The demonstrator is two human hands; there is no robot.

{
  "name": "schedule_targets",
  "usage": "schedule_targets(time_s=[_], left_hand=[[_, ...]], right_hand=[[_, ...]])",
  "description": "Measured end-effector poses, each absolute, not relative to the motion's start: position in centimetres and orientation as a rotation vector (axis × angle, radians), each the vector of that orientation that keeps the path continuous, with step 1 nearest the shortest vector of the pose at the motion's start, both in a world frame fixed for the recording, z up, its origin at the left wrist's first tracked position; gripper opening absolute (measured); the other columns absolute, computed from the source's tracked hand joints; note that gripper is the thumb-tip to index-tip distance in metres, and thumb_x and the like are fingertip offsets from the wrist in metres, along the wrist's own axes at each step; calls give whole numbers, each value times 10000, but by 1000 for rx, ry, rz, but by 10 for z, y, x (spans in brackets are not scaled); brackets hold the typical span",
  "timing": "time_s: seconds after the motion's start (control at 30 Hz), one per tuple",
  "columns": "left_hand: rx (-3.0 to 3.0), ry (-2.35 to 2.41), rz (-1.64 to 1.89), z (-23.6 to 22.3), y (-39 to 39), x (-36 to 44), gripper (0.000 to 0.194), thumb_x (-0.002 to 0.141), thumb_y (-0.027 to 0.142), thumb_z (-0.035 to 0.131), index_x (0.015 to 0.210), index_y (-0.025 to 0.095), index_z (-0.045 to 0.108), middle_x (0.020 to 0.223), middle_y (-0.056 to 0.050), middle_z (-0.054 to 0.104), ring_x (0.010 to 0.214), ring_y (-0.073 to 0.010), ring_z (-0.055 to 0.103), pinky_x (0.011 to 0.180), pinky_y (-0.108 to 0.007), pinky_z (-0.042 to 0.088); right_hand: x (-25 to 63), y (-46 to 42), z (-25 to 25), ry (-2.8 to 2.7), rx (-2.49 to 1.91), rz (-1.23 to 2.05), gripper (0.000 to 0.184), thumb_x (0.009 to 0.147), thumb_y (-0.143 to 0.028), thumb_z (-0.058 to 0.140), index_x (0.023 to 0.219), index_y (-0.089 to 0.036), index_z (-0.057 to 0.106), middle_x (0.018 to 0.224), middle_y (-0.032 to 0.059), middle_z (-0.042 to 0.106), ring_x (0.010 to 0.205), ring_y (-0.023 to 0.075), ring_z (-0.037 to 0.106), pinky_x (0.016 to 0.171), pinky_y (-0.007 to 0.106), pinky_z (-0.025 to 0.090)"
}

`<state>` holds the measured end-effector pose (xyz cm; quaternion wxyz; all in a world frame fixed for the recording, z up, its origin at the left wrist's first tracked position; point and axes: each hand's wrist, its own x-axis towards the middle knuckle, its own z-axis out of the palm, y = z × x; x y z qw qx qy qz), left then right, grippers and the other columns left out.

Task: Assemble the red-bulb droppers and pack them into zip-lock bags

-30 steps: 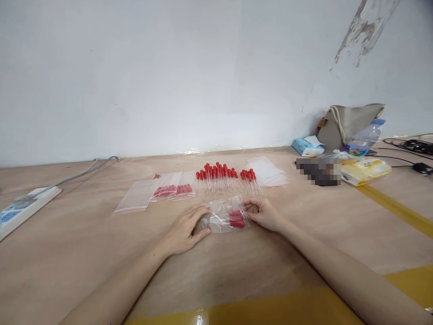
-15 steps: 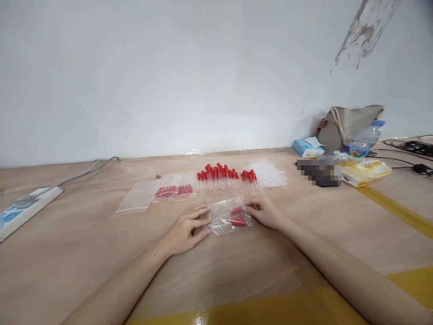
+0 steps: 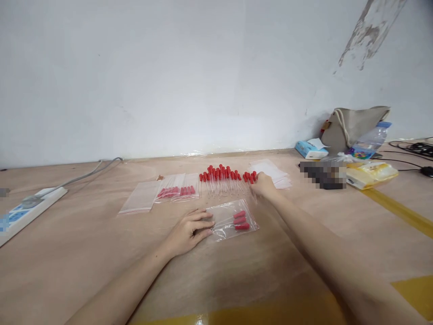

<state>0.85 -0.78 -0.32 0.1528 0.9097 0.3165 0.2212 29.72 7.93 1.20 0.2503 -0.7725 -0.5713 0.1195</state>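
Note:
Three droppers with red bulbs (image 3: 239, 220) lie inside a clear zip bag (image 3: 223, 231) on the table in front of me. My left hand (image 3: 189, 230) rests at the bag's left end, its fingers stretched out and apart over the edge. Farther back, my right hand (image 3: 265, 186) is closed, with its fingertips at the right side of a small group of droppers (image 3: 247, 176). A thin clear stem shows below these fingers, and the fingertips themselves are partly hidden. Left of that group lies a larger fan of droppers (image 3: 219, 174), bulbs toward the wall.
Two filled zip bags (image 3: 169, 192) (image 3: 187, 190) and a flat bag (image 3: 137, 198) lie at left. White sheets or bags (image 3: 270, 169) lie behind my right hand. A power strip (image 3: 37, 212) is far left; a tissue pack (image 3: 310, 149), yellow pack (image 3: 370, 175) and grey bag (image 3: 355, 124) stand right.
My right hand has let go of the zip bag's right end and moved back to the small dropper group. The left hand stays on the bag. The view has shifted slightly.

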Motion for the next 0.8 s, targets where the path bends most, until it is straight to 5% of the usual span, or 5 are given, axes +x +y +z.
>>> schedule_targets(time_s=[0.17, 0.37, 0.53, 0.8], left_hand=[[2551, 893, 677, 3, -12, 12, 183, 838, 287, 499, 959, 206, 609, 1091, -53, 601, 1112, -198, 477, 954, -378, 379], [2533, 909, 642, 7, -13, 13, 135, 847, 287, 481, 871, 200, 581, 1104, -49, 585, 1123, -193, 463, 939, -359, 384], [2550, 931, 644, 7, -13, 13, 148, 845, 289, 482, 934, 215, 573, 1094, -38, 586, 1109, -191, 470, 934, -354, 382], [2567, 1016, 640, 10, -17, 14, 332, 846, 326, 469, 1165, 234, 473, 1154, -53, 547, 1052, -197, 501, 889, -357, 413]], right_hand=[[299, 78, 22, -1497, -2089, 385, 432, 669, -236, 587, 1031, -50, 442, 863, 183, 595, 758, 227, 580, 555, 252, 399], [310, 47, 12, -1319, -1619, 686, 616, 713, -198, 463, 1252, -120, 177, 649, -34, 496, 466, 113, 514, 441, 226, 412], [303, 22, -16, -997, -1237, 840, 543, 654, -229, 513, 1128, -218, 249, 634, -94, 431, 452, 93, 519, 410, 212, 449], [276, 4, -15, -795, -1120, 1176, 329, 662, -208, 579, 905, -231, 360, 631, -65, 546, 522, 111, 590, 549, 270, 525]])
